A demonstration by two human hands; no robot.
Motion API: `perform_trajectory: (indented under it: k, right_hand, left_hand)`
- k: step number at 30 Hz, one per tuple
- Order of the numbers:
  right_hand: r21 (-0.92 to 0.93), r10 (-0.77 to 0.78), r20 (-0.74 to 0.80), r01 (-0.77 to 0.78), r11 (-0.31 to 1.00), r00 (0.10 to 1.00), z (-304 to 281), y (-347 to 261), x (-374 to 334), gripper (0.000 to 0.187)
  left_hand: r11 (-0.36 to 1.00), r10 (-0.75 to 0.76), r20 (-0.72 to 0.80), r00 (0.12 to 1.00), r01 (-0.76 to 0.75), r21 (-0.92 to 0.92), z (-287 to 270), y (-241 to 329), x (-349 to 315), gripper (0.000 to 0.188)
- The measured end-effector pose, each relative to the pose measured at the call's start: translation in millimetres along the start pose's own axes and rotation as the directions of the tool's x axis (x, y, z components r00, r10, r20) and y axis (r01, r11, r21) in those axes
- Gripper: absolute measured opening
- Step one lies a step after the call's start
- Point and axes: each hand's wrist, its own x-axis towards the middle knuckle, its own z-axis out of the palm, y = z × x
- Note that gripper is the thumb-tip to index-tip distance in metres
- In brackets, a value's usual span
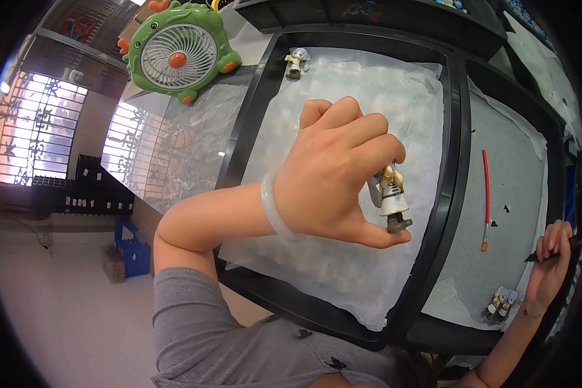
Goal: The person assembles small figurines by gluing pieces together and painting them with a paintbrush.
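My left hand, with a pale bangle at its wrist, is closed on a small figurine. The figurine is in a white outfit with gold trim and brown boots; my fingers hide its head. Below it, on paper, is the left black tray. At the far right, my right hand is closed around a slim black pointed tool, whose kind I cannot make out. A red-handled brush lies in the right tray, left of that hand.
Another figurine is in the left tray's far left corner. A few figurines cluster at the right tray's near end. A green animal-shaped fan stands at the back left. A black crate borders the trays' far side.
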Motion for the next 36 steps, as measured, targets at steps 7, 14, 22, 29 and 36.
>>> perform_trajectory:
  k: [7, 14, 22, 29, 36]
  right_hand:
    - [0.005, -0.022, -0.008, 0.022, 1.0, 1.0, -0.2, -2.1, -0.9, 0.021]
    - [0.025, -0.047, -0.006, 0.047, 0.999, 0.999, 2.6, -4.1, 0.6, 0.024]
    - [-0.051, -0.095, -0.026, 0.094, 0.994, 0.995, 0.9, -6.2, -3.2, 0.027]
    - [0.154, -0.107, -0.005, 0.106, 0.982, 0.994, 1.9, -23.6, -6.6, 0.025]
    - [0.609, -0.475, 0.223, 0.259, 0.749, 0.851, -20.6, -17.8, 19.2, 0.025]
  left_hand:
    - [0.981, -0.172, 0.397, 0.902, 0.195, -0.019, 27.4, -67.5, -1.8, 0.049]
    - [0.879, -0.407, 0.117, 0.906, 0.353, 0.321, 19.7, -148.9, 31.2, 0.055]
    - [0.796, -0.377, 0.125, 0.918, 0.252, 0.55, 34.0, -184.3, 20.4, 0.06]
    - [0.754, -0.448, 0.156, 0.88, 0.278, 0.594, 33.3, -190.9, 30.7, 0.07]
    - [0.916, 0.39, 0.23, 0.892, -0.352, -0.191, 69.3, 48.8, 111.4, 0.039]
